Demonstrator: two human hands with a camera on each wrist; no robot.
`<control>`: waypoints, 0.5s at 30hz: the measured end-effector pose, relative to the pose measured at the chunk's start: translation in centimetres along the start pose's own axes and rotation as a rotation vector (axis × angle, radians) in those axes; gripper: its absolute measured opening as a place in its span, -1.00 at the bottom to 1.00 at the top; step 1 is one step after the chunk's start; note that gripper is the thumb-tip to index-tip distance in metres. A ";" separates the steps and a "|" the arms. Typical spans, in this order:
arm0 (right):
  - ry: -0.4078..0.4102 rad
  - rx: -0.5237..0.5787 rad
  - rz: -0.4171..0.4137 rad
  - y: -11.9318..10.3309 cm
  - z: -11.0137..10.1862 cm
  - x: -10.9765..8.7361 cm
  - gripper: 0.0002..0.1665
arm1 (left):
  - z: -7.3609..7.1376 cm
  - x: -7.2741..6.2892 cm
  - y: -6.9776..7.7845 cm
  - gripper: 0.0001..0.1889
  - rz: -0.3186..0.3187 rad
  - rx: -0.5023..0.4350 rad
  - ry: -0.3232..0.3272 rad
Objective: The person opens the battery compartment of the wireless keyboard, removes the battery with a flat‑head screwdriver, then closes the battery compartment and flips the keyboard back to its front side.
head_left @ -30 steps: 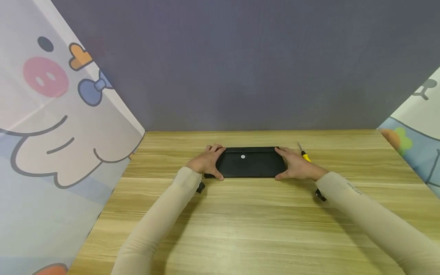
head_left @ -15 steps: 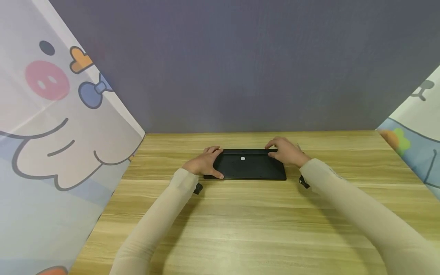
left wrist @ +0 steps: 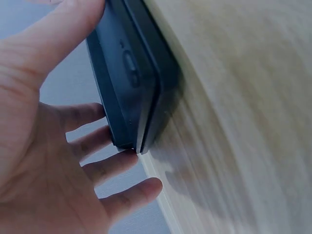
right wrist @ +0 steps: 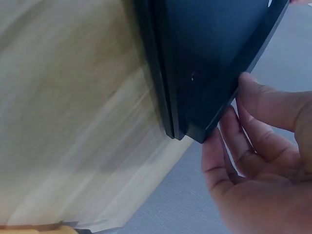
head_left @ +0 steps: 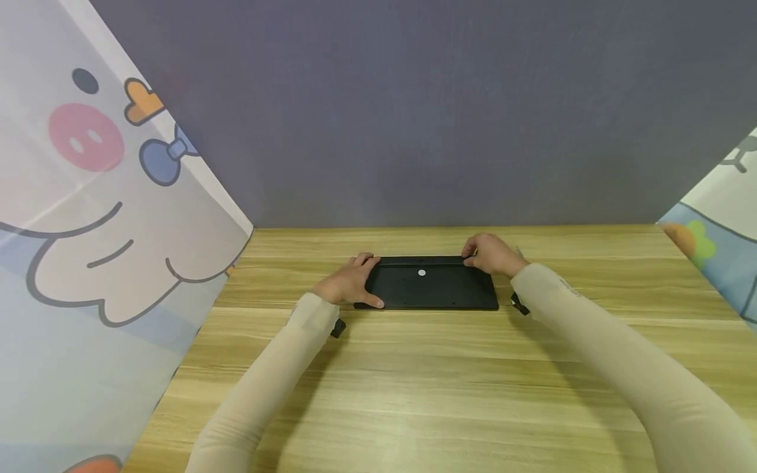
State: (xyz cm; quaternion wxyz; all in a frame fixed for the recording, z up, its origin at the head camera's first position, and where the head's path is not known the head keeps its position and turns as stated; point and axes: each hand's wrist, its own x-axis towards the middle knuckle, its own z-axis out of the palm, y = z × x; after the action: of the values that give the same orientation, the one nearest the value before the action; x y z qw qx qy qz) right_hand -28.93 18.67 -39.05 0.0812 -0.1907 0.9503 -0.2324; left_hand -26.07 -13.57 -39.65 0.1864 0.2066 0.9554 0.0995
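Observation:
A black keyboard lies underside up near the back of the table, with a raised ridge along its far edge and a small white round sticker. My left hand spans its left end, thumb at the near edge and fingers at the far edge. In the left wrist view an oblong foot shows on the keyboard, and a seam runs along its side. My right hand pinches the ridge at the far right corner. In the right wrist view its thumb presses one side of the ridge, fingertips on the other.
A screwdriver is mostly hidden behind the right wrist; its shaft tip shows in the head view and its yellow handle at the bottom of the right wrist view. A grey panel stands behind the wooden table.
My right hand has left the keyboard's right end and moved inward to its far right corner, where it now pinches the ridge. The left hand stays on the left end.

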 end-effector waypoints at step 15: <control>-0.107 0.031 0.036 0.1 -0.5 1.0 -0.88 | -0.1 -0.5 -2.4 0.10 0.050 -0.149 -0.005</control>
State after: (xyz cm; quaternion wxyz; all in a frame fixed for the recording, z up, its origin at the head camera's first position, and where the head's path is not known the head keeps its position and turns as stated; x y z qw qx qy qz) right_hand -30.02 18.60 -38.71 0.1387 -0.1845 0.9442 -0.2349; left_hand -26.57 -15.91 -40.04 0.2012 0.2163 0.9394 0.1743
